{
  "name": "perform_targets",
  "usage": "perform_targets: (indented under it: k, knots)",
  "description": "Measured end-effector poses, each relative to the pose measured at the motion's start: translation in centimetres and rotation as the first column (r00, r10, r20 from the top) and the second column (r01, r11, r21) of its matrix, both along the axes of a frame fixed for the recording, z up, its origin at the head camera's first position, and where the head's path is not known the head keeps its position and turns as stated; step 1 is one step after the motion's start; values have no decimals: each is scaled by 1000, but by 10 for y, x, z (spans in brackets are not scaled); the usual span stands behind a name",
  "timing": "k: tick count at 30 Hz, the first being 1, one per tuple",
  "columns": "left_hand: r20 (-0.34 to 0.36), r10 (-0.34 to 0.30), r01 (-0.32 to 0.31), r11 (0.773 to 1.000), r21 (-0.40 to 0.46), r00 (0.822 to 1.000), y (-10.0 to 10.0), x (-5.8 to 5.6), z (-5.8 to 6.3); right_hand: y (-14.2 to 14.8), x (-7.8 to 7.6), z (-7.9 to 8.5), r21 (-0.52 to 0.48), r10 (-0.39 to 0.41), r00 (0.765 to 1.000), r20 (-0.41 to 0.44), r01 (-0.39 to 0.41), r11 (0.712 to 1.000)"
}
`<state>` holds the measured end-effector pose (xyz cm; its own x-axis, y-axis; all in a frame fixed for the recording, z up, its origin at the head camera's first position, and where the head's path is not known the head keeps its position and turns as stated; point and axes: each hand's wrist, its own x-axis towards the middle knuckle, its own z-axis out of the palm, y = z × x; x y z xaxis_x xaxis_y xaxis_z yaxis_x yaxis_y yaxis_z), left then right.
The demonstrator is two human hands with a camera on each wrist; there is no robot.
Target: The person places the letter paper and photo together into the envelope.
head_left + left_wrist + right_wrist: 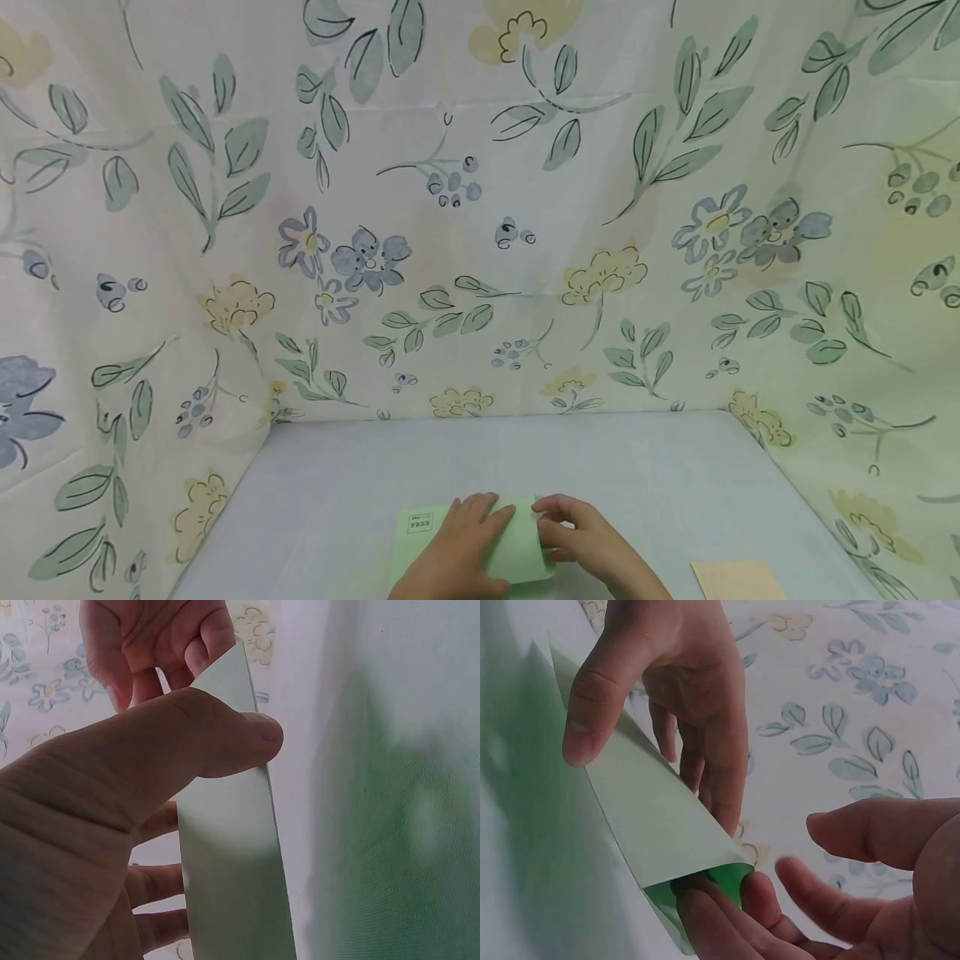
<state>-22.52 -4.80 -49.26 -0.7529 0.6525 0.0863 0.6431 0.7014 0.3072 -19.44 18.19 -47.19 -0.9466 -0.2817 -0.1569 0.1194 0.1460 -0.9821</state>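
A light green envelope [521,546] with a small printed box in its upper left corner is held low over the front of the table. My left hand [465,550] grips it, thumb [247,742] across one face and the other fingers behind. Its open end faces right, and the mouth shows a darker green inside [731,881]. My right hand [581,533] is at that end. Some of its fingers [705,911] reach into the mouth, while the thumb [862,829] stays apart from the paper. How deep the fingertips go is hidden.
A tan piece of paper or card [738,581] lies on the table to the right, cut off by the frame's lower edge. The pale table [337,467] is bounded behind and at both sides by floral cloth [480,275].
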Motion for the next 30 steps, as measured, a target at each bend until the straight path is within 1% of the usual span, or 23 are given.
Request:
perform_targets:
  k: [5,7,10,13,16,21,26,30]
  knots:
    - [19,-6,6,1000,-11,1000,2,-1,2,0,1,0,-86,10,999,45,-6,996]
    - [25,-3,4,1000,-15,1000,2,-1,2,-1,1,0,-103,13,998,67,-6,995]
    - [30,2,-1,1000,-20,1000,3,1,3,-1,1,0,-86,19,995,95,-11,996]
    - [33,9,-8,1000,-21,999,4,1,4,-2,1,0,-55,26,995,98,-21,998]
    - [18,4,-4,1000,-16,1000,4,2,4,-2,1,-1,-48,38,997,74,-34,998]
    - [-30,-9,9,1000,-5,1000,4,2,5,-6,1,0,-48,36,999,29,-34,998]
    - [-55,-11,11,1000,1,998,3,2,6,-7,3,3,-59,36,999,1,-36,998]
    - [-106,-28,29,1000,9,994,0,2,5,-1,5,9,-50,38,999,-28,-40,998]
